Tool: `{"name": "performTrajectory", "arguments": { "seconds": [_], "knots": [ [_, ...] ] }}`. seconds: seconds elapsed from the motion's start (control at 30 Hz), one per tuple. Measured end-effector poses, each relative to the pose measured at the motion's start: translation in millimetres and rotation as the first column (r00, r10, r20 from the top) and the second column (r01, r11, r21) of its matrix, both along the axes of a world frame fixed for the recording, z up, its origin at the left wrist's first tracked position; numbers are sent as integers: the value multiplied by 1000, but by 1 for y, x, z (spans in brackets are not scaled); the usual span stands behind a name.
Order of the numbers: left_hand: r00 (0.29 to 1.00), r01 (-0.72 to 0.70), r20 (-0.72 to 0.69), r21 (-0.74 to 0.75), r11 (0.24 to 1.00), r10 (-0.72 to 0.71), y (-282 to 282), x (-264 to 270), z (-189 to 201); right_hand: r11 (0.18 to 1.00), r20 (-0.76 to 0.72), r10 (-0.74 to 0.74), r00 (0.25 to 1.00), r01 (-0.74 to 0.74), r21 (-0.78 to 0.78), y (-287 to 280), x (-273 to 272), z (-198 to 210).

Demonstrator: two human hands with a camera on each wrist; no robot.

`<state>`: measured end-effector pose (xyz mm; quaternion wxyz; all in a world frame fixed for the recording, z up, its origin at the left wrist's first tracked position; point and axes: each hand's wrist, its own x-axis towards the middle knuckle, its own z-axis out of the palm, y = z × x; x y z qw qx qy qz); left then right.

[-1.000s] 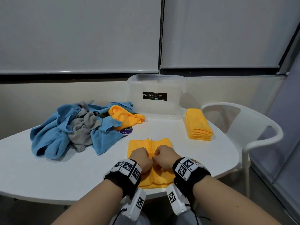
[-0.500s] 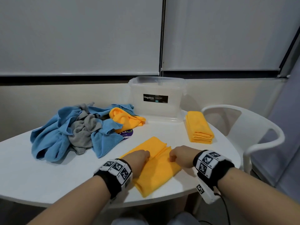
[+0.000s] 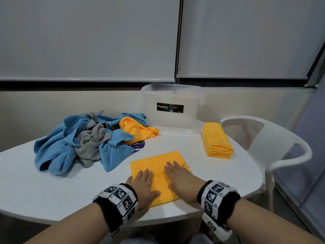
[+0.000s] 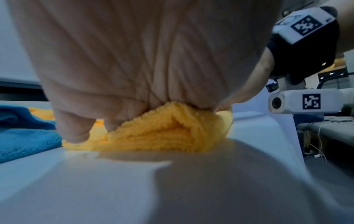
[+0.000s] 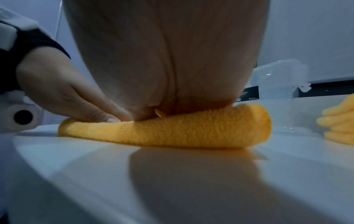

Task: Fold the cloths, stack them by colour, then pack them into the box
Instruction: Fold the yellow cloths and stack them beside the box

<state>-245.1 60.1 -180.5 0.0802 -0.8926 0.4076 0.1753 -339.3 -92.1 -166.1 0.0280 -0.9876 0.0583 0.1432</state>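
Observation:
A folded orange cloth (image 3: 154,164) lies flat on the white table (image 3: 52,187) in front of me. My left hand (image 3: 143,184) presses on its near left part with straight fingers. My right hand (image 3: 179,175) lies flat on its right part, fingers spread. From the left wrist view the orange cloth (image 4: 162,133) shows as bunched layers under my palm (image 4: 134,53). The right wrist view has the cloth (image 5: 172,130) as a flat roll under my palm (image 5: 164,53). A stack of folded orange cloths (image 3: 217,140) sits to the right. The clear plastic box (image 3: 173,110) stands behind, open-topped.
A heap of unfolded blue cloths (image 3: 58,147), grey cloths (image 3: 91,138) and one orange cloth (image 3: 137,129) lies at the left of the table. A white plastic chair (image 3: 274,150) stands beside the table's right edge. A wall runs behind the box.
The cloth has been turned and folded over. Both hands went from gripping its near edge with curled fingers to lying flat on it, pressing it down.

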Motion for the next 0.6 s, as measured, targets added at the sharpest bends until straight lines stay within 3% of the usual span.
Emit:
{"name": "performTrajectory", "arguments": {
  "seconds": [0.2,0.4,0.6],
  "knots": [
    [999,-6,-37,-3,1000,6,4,10,-9,993,-186,-90,978,103,60,-7,5,-3],
    [999,-19,-38,-9,1000,19,3,19,-9,979,-191,-176,966,193,72,-22,-10,0],
    [998,-66,-17,31,997,67,4,21,-8,941,-95,-265,960,279,191,-29,-18,3]
  ]
}}
